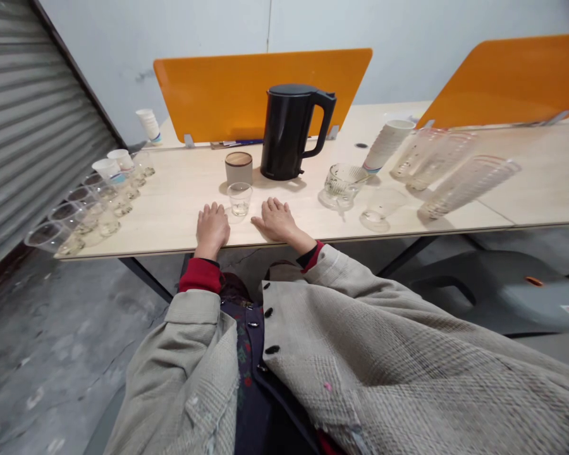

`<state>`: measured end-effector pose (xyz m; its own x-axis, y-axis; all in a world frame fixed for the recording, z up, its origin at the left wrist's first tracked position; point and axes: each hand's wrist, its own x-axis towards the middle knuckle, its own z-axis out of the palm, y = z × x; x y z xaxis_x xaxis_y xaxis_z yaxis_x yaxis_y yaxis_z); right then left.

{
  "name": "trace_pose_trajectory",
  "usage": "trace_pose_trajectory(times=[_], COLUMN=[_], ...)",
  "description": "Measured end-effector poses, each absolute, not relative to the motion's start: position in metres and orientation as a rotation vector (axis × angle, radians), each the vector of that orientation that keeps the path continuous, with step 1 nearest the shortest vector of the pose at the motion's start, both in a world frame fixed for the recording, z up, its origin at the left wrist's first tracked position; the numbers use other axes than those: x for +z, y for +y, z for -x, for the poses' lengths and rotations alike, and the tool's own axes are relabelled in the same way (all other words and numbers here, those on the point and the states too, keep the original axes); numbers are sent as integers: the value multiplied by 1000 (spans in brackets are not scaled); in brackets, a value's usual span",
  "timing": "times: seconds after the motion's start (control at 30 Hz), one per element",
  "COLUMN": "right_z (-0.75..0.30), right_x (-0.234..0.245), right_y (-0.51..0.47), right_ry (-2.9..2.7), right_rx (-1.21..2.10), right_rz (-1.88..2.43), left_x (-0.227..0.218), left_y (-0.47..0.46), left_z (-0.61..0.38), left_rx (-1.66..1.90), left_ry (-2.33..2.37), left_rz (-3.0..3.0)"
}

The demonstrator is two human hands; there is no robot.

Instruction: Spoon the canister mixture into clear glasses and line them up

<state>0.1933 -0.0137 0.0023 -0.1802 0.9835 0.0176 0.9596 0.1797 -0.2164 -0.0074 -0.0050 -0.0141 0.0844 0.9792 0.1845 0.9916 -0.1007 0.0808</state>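
My left hand (212, 229) rests palm-down at the table's front edge, and my right hand (275, 220) lies flat a little to its right. Neither holds anything. Between them, just beyond the fingertips, stands a small clear glass (239, 199) with a little liquid in it. Behind that glass is a beige cup (238, 168) with a brown lid. A black electric kettle (287, 133) stands further back, its handle facing right. Right of my right hand sit a glass pitcher (344, 184) and a clear glass (380, 207) that looks tipped over.
Clear plastic cups (76, 218) and several white paper cups (107, 169) line the table's left edge. Stacked paper cups (387, 146) and clear cup stacks (469, 188) lie at the right. Orange dividers (260, 91) stand behind. A metal shutter (33, 120) is at the far left.
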Motion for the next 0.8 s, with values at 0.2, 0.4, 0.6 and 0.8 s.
trace_pose_trajectory(times=[0.2,0.4,0.6,0.8], right_z=[-193,-194,-194,-193], right_x=[5,2,1,4], right_y=[-15,-15,-14,-16], right_ry=[-2294,-2293,-2293,-2291], right_rx=[250,237,239,252], right_rz=[1926,1913,1912,1924], left_x=[-13,-15,-18,-17], left_y=[-6,-4,-4,-5], left_z=[8,8,9,8], left_rx=[-296,-314,-338,-342], left_ry=[-2051,-2058,-2052,-2049], left_rz=[2271,2278,2273,2269])
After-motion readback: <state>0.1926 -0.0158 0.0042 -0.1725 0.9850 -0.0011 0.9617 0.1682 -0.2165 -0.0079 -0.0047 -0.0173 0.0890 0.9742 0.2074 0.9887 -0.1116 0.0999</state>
